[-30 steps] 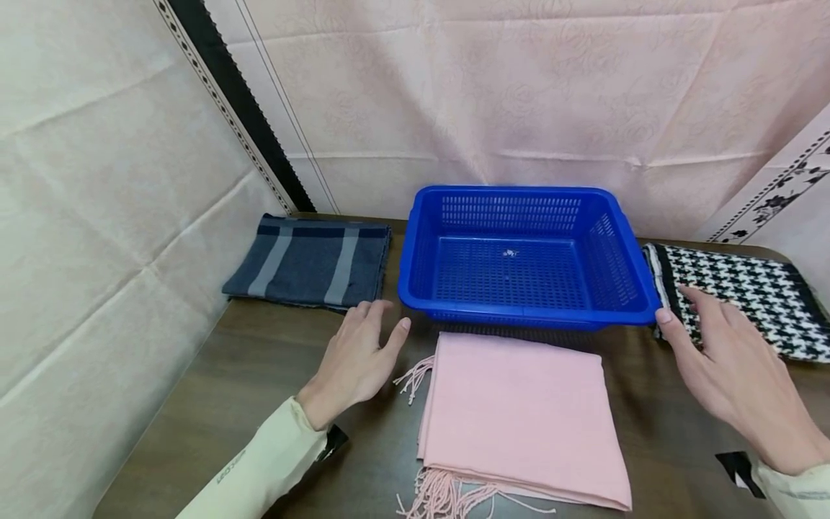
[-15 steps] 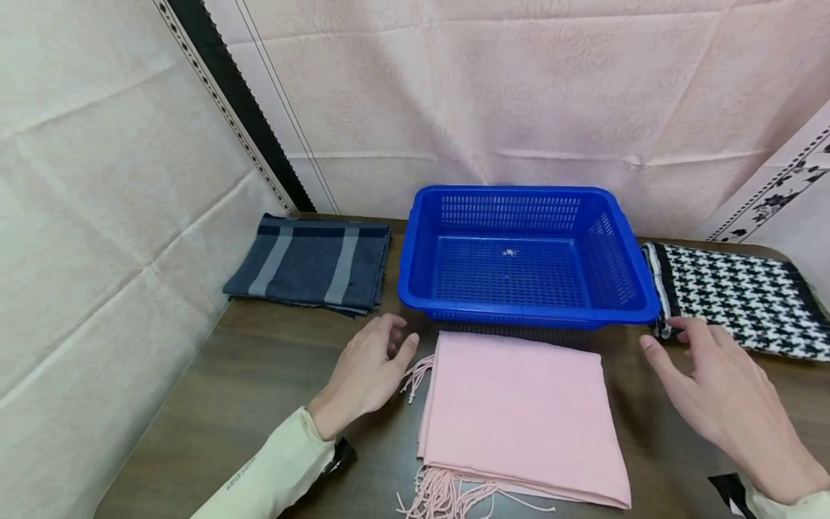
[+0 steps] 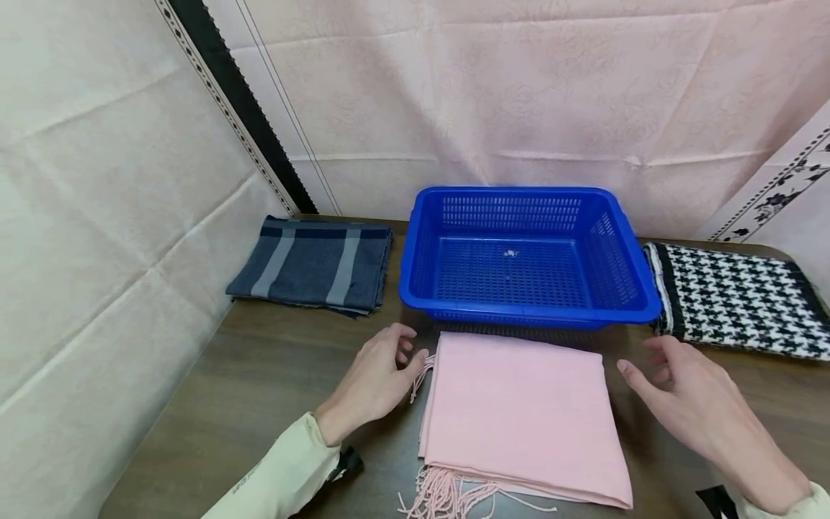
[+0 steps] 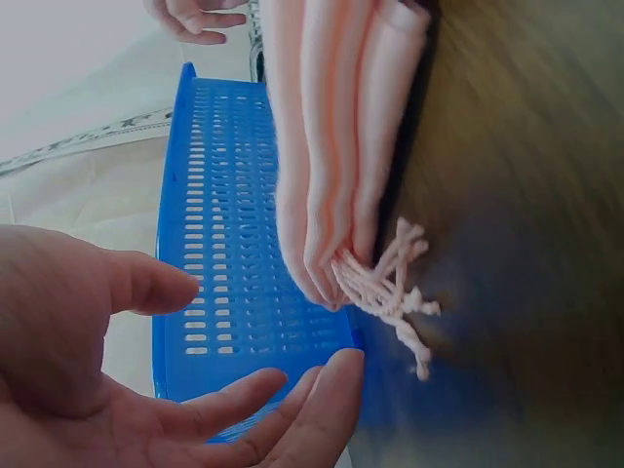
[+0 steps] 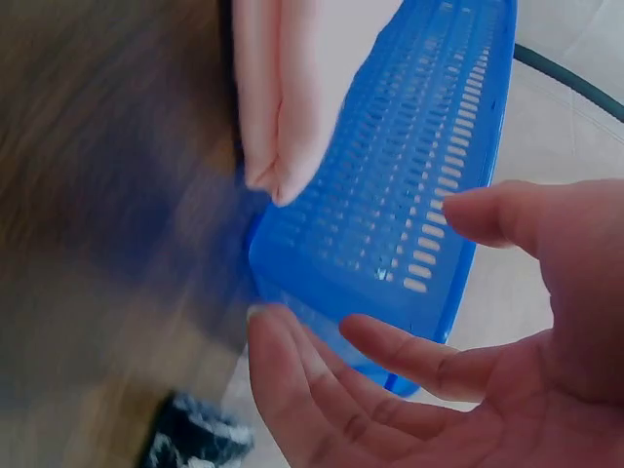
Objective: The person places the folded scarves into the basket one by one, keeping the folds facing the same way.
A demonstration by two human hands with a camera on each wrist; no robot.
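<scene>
A folded pink scarf point(image 3: 519, 418) lies on the table in front of the blue basket point(image 3: 528, 315), its fringe trailing at the near left corner and at the left side. My left hand point(image 3: 372, 378) hovers just left of the scarf, thumb close to the side tassels, holding nothing. On the other side, my right hand point(image 3: 690, 400) is a short way off the scarf's right edge, fingers loosely bent and holding nothing. The left wrist view shows the scarf's stacked folds point(image 4: 331, 146) beyond my spread fingers. In the right wrist view, the folded edge point(image 5: 278, 107) stands apart from my fingertips.
A folded dark blue-grey scarf with lighter stripes point(image 3: 311, 263) lies at the back left. To the basket's right is a folded black-and-white houndstooth scarf point(image 3: 746, 299). Pale cloth point(image 3: 551, 94) hangs behind the wooden table point(image 3: 214, 404), and more covers the left side.
Both hands have drawn nearer to the pink scarf: the left moved right and toward me, the right moved left and toward me, away from the houndstooth scarf. The scarves and basket stay put.
</scene>
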